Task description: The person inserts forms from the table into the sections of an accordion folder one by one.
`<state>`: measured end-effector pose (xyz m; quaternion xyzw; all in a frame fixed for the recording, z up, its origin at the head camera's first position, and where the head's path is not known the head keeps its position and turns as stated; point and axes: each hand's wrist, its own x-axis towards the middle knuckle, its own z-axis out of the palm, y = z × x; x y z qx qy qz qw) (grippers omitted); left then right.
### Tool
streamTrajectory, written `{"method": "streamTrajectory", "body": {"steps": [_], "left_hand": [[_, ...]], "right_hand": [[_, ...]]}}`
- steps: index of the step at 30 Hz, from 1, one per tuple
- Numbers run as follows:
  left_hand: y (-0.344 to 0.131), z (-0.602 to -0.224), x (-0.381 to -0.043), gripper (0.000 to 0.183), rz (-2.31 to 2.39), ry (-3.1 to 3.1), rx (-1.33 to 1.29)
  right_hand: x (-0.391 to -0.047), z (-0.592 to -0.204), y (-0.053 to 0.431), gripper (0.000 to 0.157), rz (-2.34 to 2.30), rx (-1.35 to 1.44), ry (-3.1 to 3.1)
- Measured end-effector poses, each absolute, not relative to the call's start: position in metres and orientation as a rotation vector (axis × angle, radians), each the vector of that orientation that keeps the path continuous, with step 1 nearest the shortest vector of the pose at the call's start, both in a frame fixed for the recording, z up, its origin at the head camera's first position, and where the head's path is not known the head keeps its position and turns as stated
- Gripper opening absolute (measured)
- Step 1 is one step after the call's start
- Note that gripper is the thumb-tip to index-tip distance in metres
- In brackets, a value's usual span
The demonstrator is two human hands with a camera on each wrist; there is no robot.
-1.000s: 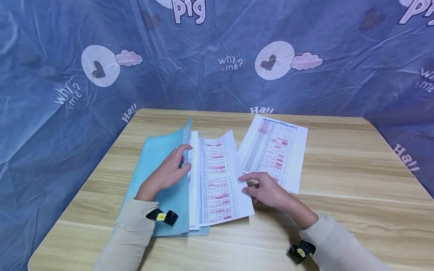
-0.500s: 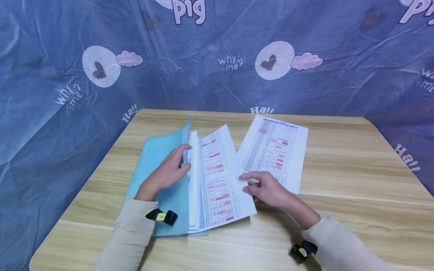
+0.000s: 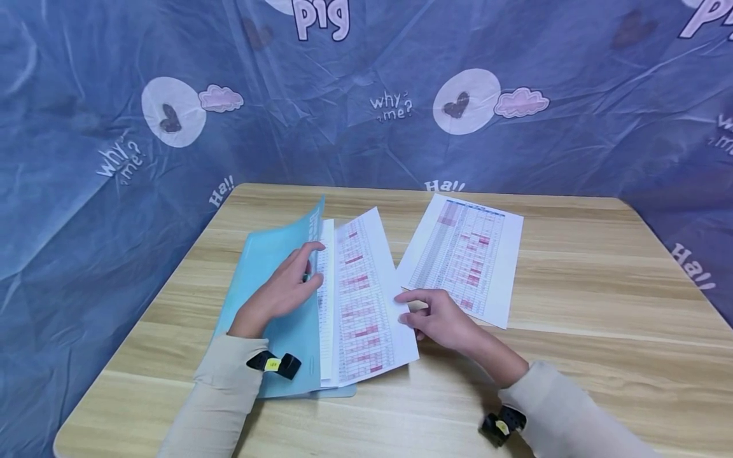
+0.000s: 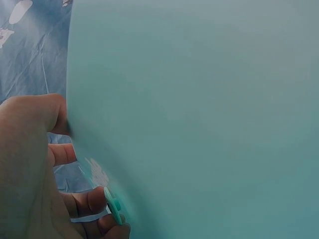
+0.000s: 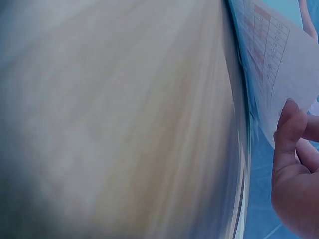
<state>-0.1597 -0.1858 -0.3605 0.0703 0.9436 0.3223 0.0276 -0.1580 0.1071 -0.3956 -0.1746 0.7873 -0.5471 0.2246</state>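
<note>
A light blue plastic folder (image 3: 243, 280) lies on the left part of the table with its front cover lifted. My left hand (image 3: 277, 289) holds that cover by its free edge; in the left wrist view a small green button (image 4: 114, 204) sits at the fingertips. White pages (image 3: 325, 337) show inside the folder. Between thumb and fingers, my right hand (image 3: 443, 321) pinches the right edge of a printed sheet (image 3: 366, 299) with a red-marked table. The sheet slants, its left side against the pages in the folder. The right wrist view shows the thumb on the sheet's edge (image 5: 294, 74).
A second printed sheet (image 3: 464, 261) lies flat on the wooden table (image 3: 601, 286), right of the folder and behind my right hand. A blue patterned cloth (image 3: 343, 146) hangs behind the table's far edge.
The pinched sheet has turned, its top corner shifting left, and my right hand has lately moved slightly left with it. My left hand and the cover stay in place.
</note>
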Motion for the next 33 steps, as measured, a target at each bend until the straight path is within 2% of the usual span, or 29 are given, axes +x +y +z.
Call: {"method": "streamTrajectory", "body": {"steps": [33], "left_hand": [[-0.187,-0.362,-0.159,0.052,1.011,2.915,0.225]], "right_hand": [[-0.147,-0.402,0.065,0.029,-1.584,-0.456,2.16]]}}
